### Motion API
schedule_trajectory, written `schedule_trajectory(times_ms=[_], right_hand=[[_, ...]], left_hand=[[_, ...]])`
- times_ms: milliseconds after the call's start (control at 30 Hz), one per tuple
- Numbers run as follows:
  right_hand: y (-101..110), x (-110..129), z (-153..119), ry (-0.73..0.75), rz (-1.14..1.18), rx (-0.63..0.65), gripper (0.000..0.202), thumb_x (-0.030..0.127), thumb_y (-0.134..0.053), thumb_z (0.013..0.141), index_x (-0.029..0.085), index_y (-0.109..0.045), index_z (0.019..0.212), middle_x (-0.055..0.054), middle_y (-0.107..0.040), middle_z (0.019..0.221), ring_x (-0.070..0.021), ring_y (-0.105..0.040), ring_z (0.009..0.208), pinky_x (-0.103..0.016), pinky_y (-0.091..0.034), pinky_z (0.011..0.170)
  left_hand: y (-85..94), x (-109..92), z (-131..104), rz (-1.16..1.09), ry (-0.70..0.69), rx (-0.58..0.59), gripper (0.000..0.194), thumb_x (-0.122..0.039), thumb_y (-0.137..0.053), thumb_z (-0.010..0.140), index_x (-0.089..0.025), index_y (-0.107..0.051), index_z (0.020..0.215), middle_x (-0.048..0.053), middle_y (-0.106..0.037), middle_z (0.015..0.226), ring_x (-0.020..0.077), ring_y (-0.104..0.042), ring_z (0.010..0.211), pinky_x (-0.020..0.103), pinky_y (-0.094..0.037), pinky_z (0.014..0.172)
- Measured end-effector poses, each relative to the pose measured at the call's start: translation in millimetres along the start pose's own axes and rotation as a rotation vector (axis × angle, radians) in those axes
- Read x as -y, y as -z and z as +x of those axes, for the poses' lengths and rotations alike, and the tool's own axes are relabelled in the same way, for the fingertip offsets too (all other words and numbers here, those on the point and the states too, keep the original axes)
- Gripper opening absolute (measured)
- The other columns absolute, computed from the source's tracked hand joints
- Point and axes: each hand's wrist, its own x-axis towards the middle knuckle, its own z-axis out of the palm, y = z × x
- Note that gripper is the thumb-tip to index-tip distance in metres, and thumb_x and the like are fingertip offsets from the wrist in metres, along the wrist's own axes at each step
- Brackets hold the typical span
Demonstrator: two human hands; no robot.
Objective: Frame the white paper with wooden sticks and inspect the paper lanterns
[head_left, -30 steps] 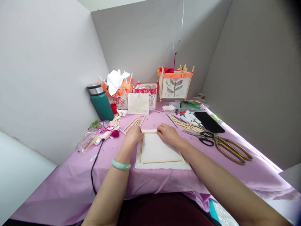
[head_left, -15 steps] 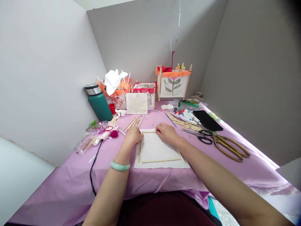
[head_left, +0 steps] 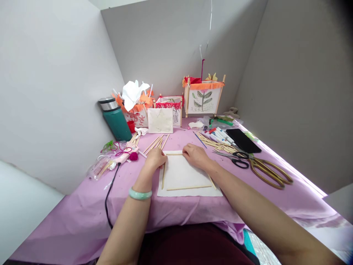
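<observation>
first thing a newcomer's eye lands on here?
Both hands, left hand and right hand, pressing the far stick of a wooden stick frame on white paper, centre of the purple tablecloth. Then the gold scissors to the right and the orange-fringed lantern at the back.

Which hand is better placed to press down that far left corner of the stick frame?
Left. The left hand already rests at that corner, where the far stick meets the left stick. The right hand sits nearer the far right corner.
</observation>
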Motion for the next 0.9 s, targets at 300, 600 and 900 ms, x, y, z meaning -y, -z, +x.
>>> schedule_trajectory(times_ms=[300,600,900], right_hand=[[1,2,1,-0.003,-0.010,0.002,0.019,0.023,-0.045,0.090,0.020,-0.063,0.091,-0.004,-0.063,0.093,-0.0153,-0.057,0.085,-0.025,-0.035,0.069],[2,1,0,-0.015,-0.018,0.030,0.018,0.023,-0.045,0.090,0.020,-0.063,0.094,-0.005,-0.063,0.096,-0.0161,-0.057,0.087,-0.025,-0.036,0.071],[3,2,0,-0.014,-0.009,0.034,0.020,0.023,-0.044,0.091,0.019,-0.064,0.094,-0.005,-0.063,0.095,-0.0157,-0.057,0.087,-0.024,-0.035,0.070]], left_hand=[[-1.9,0,3,-0.036,0.072,0.049,0.018,-0.020,-0.054,0.067,-0.015,-0.069,0.075,0.006,-0.069,0.060,0.0145,-0.061,0.048,0.021,-0.046,0.048],[3.0,-2,-7,0.118,-0.033,0.045,0.018,-0.029,-0.058,0.070,-0.015,-0.070,0.072,0.008,-0.068,0.060,0.0172,-0.065,0.061,0.022,-0.050,0.059],[14.3,-10,-6,0.225,-0.020,0.081,0.016,-0.013,-0.060,0.058,-0.013,-0.070,0.071,0.011,-0.068,0.062,0.0206,-0.066,0.065,0.023,-0.048,0.057]])
